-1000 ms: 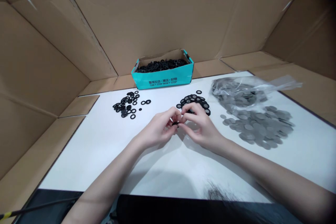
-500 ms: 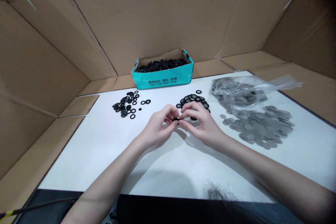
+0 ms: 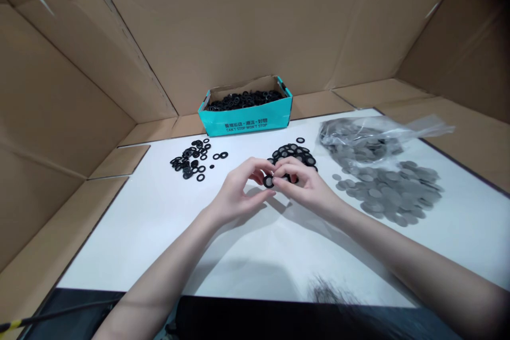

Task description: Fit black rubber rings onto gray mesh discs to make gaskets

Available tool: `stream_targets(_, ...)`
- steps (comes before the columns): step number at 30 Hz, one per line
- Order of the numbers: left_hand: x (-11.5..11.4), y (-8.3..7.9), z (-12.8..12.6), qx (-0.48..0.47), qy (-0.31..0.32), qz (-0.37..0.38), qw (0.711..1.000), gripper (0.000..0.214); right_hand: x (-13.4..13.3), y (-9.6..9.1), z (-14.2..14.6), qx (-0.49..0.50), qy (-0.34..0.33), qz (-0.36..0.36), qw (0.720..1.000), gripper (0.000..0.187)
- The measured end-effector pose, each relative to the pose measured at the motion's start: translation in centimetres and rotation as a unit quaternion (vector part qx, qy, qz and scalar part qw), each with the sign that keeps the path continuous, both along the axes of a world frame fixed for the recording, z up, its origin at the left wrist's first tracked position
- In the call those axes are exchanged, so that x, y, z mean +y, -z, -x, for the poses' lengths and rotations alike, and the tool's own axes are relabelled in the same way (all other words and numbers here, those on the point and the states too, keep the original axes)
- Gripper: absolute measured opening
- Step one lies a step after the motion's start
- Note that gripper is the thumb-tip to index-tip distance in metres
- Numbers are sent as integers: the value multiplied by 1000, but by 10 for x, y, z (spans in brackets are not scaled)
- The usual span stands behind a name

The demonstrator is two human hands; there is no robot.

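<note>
Now the small black ring (image 3: 268, 181) is tipped up so its grey middle shows — half a second ago it lay hidden between the fingertips. It sits above the white table (image 3: 159, 234), pinched by the right hand (image 3: 305, 187), and the left hand (image 3: 238, 194) touches its other side with curled fingers. Just behind the hands lies a pile of filled rings (image 3: 294, 153). Grey discs (image 3: 384, 191) spread out to the right — loose black rings (image 3: 195, 159) lie to the left. A teal box (image 3: 247, 119) stands at the back.
</note>
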State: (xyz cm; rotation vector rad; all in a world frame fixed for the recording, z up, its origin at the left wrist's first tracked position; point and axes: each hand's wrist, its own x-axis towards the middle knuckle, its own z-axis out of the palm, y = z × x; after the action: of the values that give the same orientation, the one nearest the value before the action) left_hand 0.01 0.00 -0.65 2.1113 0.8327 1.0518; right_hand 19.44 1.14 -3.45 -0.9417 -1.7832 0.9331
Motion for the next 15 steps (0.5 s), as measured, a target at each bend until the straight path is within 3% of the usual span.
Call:
stream_targets(8,0,3,-1,3,-27,-107,994,32,-5,-8,2,96,-69,183,976,26)
stream_targets(15,0,6,-6,-1,-22,-166,986,27,-7,-10,5,98,-107,267,953,36)
